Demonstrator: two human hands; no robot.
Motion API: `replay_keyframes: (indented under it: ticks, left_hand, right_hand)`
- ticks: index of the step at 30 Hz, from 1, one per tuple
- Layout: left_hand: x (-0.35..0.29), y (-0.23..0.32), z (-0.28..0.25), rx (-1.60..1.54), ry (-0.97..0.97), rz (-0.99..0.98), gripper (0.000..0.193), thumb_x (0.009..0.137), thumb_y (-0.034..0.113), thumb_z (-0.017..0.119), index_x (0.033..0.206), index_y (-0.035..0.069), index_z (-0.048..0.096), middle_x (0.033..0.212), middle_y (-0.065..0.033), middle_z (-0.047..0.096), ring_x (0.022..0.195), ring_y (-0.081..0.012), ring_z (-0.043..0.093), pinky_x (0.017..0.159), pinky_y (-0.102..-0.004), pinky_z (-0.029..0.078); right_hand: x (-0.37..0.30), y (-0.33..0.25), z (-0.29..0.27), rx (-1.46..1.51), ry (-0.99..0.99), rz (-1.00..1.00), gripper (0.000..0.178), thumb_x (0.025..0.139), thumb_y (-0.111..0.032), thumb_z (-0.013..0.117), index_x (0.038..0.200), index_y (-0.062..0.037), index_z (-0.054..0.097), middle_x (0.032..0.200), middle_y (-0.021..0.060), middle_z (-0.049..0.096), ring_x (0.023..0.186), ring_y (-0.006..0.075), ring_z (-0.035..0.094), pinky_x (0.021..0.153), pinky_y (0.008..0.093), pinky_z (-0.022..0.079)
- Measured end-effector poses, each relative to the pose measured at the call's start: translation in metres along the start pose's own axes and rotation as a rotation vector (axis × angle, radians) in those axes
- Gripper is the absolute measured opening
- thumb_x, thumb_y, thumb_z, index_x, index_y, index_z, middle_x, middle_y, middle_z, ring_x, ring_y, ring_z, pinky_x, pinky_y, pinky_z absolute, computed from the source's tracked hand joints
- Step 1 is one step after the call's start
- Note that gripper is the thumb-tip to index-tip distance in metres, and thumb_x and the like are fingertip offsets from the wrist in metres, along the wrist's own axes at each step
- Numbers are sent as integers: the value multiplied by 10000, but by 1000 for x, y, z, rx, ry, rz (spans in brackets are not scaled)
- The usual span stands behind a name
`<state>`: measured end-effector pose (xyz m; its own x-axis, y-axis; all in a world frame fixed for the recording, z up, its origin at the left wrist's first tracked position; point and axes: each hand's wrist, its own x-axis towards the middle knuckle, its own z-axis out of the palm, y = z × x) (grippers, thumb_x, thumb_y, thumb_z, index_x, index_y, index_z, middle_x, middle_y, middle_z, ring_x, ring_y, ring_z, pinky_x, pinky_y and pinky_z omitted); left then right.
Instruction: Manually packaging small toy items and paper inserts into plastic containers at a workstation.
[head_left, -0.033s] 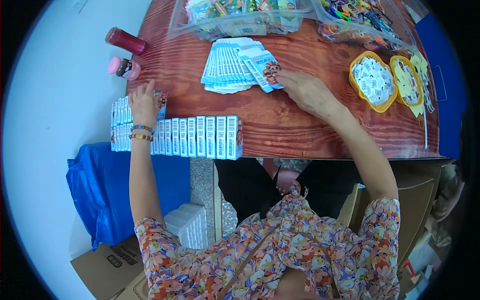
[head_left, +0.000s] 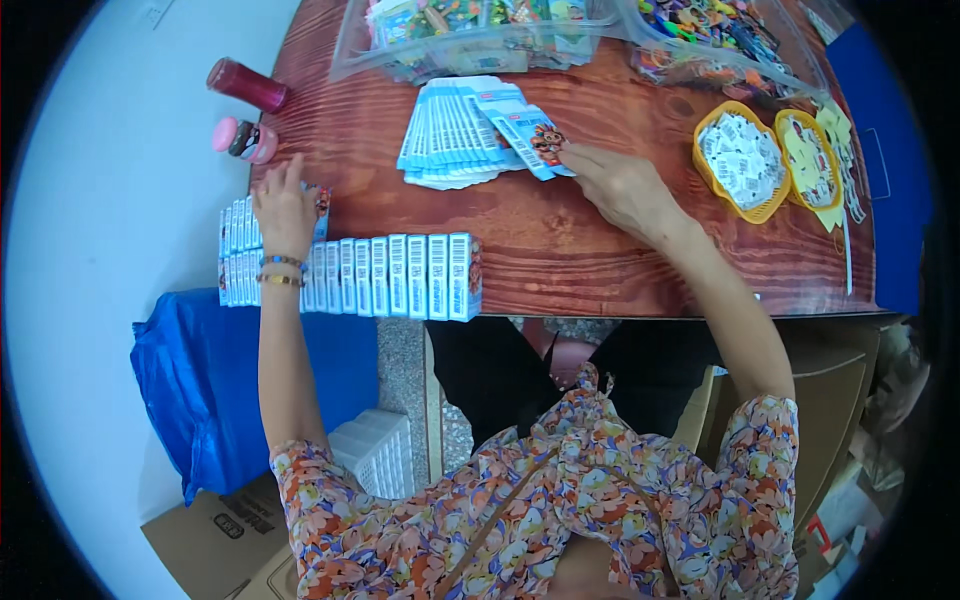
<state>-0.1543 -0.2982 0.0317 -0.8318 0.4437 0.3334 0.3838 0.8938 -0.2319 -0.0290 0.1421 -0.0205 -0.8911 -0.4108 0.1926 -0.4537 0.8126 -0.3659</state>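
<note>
My right hand (head_left: 628, 192) has its fingertips closed on the edge of a flat blue-and-white folded carton (head_left: 535, 142) with a cartoon figure on it. That carton lies skewed on the right side of a fanned pile of the same flat cartons (head_left: 450, 135). At the left, my left hand (head_left: 284, 212), with beaded bracelets at the wrist, reaches over the upright filled-out boxes (head_left: 400, 275). Its fingers are stretched and apart above the back row, and hide part of it. These boxes stand in two rows, the front one longer, near the table's front edge.
Two clear bins, one of colourful packets (head_left: 480, 50) and one of small coloured pieces (head_left: 700, 45), stand at the back. Yellow baskets (head_left: 740, 208) of small white packets sit at right. A dark red tumbler (head_left: 247, 85) and a pink-lidded jar (head_left: 245, 140) stand at far left.
The top flat carton has slid slightly to the right off the pile with my right hand's fingers. My left hand stays over the boxes.
</note>
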Motion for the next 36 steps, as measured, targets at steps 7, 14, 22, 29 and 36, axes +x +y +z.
replay_keyframes:
  ticks: [7,14,22,29,36]
  left_hand:
    - [-14,227,-101,-1183,-409,-237,706,939,183,684,1509,5,309,1111,-202,695,923,-281,704,833,-384,544]
    - [-39,310,-49,-1704,-391,-231,652,934,-26,579,1524,9,303,1030,-119,680,865,-143,664,769,-278,536]
    - [-41,325,-61,-1320,-367,65,687,889,91,711,1491,3,392,1184,-148,603,1024,-222,621,888,-327,507]
    - [-49,350,-80,-814,-95,223,968,695,279,879,1457,-49,382,1257,-219,522,1146,-396,522,958,-471,446]
    - [-42,351,-72,-1004,-105,44,827,686,149,876,1401,13,485,1146,-169,596,1010,-346,607,844,-425,510]
  right_hand:
    - [-92,-57,-17,-48,434,109,522,748,60,625,1263,-23,632,1283,166,653,1152,328,656,941,379,559]
    - [-139,-68,-39,129,254,94,434,784,-239,797,1176,-95,677,1235,89,674,1130,309,646,1009,440,470]
    - [-132,-20,-60,1009,226,693,164,968,-186,655,1007,-35,704,790,-15,674,672,22,606,527,193,483]
    - [-126,-28,-55,1069,320,749,186,986,-182,635,981,-7,699,799,-8,685,693,32,620,595,203,506]
    - [-129,-46,-42,859,682,694,318,986,-102,621,1270,10,531,1103,109,675,981,140,661,839,276,541]
